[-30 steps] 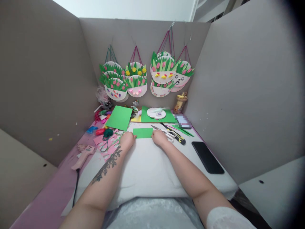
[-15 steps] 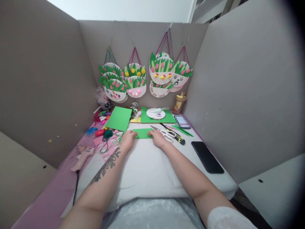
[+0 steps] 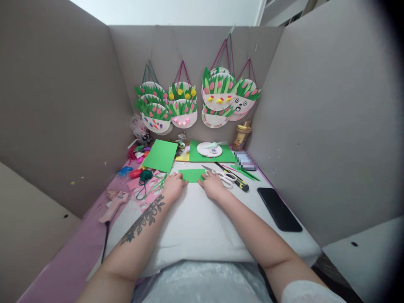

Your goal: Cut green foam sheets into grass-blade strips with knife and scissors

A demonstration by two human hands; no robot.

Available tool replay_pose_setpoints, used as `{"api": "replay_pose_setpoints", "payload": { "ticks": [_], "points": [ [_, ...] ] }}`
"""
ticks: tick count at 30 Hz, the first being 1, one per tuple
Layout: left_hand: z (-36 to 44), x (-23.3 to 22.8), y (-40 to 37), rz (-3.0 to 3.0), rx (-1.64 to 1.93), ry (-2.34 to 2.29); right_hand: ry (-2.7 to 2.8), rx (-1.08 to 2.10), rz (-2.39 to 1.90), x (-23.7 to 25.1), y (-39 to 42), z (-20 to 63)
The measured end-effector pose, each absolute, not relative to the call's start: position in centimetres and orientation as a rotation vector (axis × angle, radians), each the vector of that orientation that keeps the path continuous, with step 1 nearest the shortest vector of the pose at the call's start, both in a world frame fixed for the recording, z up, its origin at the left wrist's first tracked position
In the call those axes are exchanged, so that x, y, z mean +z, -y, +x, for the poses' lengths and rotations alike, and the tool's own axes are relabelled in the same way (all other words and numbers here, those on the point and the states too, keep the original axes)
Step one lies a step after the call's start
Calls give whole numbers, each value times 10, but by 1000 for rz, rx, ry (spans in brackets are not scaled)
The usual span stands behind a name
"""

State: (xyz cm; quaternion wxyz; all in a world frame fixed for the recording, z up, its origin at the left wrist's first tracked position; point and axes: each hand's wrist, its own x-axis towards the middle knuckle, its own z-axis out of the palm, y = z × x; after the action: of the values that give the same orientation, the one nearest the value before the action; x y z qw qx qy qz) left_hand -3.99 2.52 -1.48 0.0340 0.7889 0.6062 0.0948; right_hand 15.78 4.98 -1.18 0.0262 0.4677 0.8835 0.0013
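A small green paper rectangle [image 3: 192,175] lies flat on the white table surface [image 3: 195,223]. My left hand [image 3: 173,187] presses on its left end and my right hand [image 3: 212,185] presses on its right end, fingers bent down onto the paper. White-handled scissors [image 3: 224,177] and a black-and-yellow utility knife [image 3: 237,182] lie just right of my right hand. A larger green sheet [image 3: 160,155] sits behind my left hand.
Paper-plate flower baskets [image 3: 217,94] hang on the grey back wall. A black phone [image 3: 279,208] lies at the right. A glue gun [image 3: 112,204], green yarn [image 3: 144,176] and pink scraps sit at the left. A white plate [image 3: 209,149] rests on another green sheet.
My hands have drawn closer together over the green rectangle, covering more of its ends. The view has shifted slightly right.
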Motion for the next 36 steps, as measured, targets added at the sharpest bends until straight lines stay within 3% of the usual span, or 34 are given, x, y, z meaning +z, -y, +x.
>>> {"api": "replay_pose_setpoints", "payload": {
  "ticks": [7,17,27,36],
  "points": [
    [-48,-5,-15,2379,165,-2144,-2679,88,1620,-13,-47,172],
    [-77,-28,-34,2221,560,-2105,-2666,55,1829,-22,-57,185],
    [-45,-32,-33,2450,635,-1745,-3037,-76,1506,-32,-45,157],
    [-27,-33,-25,2587,313,-1637,-2922,-203,1539,-36,-42,153]
  ]
}}
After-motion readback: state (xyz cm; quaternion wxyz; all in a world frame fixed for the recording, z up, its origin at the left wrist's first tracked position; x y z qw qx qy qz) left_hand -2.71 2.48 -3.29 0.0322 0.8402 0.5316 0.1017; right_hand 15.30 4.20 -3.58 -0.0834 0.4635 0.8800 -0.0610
